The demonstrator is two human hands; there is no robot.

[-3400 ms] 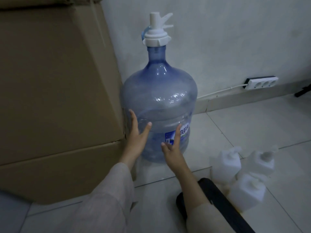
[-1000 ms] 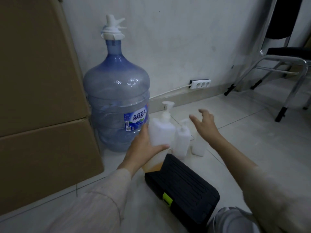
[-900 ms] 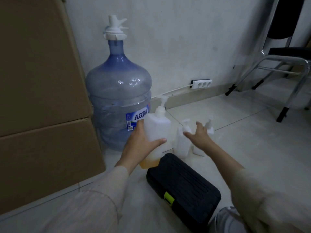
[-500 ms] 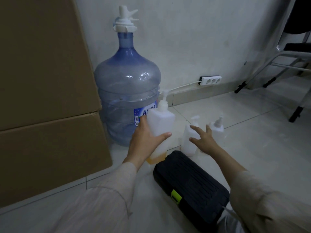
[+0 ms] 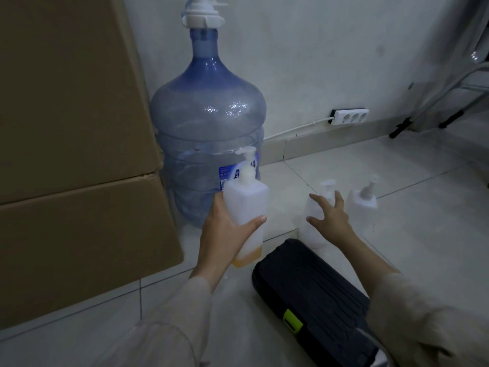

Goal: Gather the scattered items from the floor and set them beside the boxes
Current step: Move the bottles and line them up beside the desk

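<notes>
Head view: left hand (image 5: 225, 234) gripped the big pump bottle (image 5: 246, 205), right hand (image 5: 330, 218) spread over a smaller one.

Left thumb and fingers wrapped the bottle upright, probably so the amber dregs stayed put, in front of the water jug (image 5: 209, 133) beside the stacked boxes (image 5: 79, 154). Right fingers were splayed, touching nothing I could confirm, over the middle bottle (image 5: 312, 229); third bottle (image 5: 361, 205) just beside it on the floor (image 5: 397, 181). Black case (image 5: 312, 298) lay nearest.

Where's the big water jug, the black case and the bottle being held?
big water jug (image 5: 209, 123), head view, on its blue shoulder.
black case (image 5: 309, 292), head view, on its ribbed lid.
held pump bottle (image 5: 247, 200), head view, on its white body above the fingers.
</notes>
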